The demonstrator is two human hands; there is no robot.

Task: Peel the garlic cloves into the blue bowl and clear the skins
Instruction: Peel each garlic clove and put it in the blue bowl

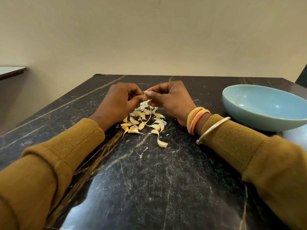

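Note:
My left hand [120, 101] and my right hand [169, 98] meet above the dark marble table [149, 180], and their fingertips pinch one garlic clove [146, 93] between them. Under the hands lies a heap of several unpeeled garlic cloves [141, 125], with thin white skins [144, 105] at its far side. One clove [162, 143] lies apart, nearer to me. The blue bowl [259, 119] stands at the right, beyond my right forearm; what I see of its inside is bare.
The table's left edge drops to the floor. A pale wall runs close behind its far edge. A second tabletop corner [11, 71] shows at the far left. A dark object [303, 75] pokes in at the right edge.

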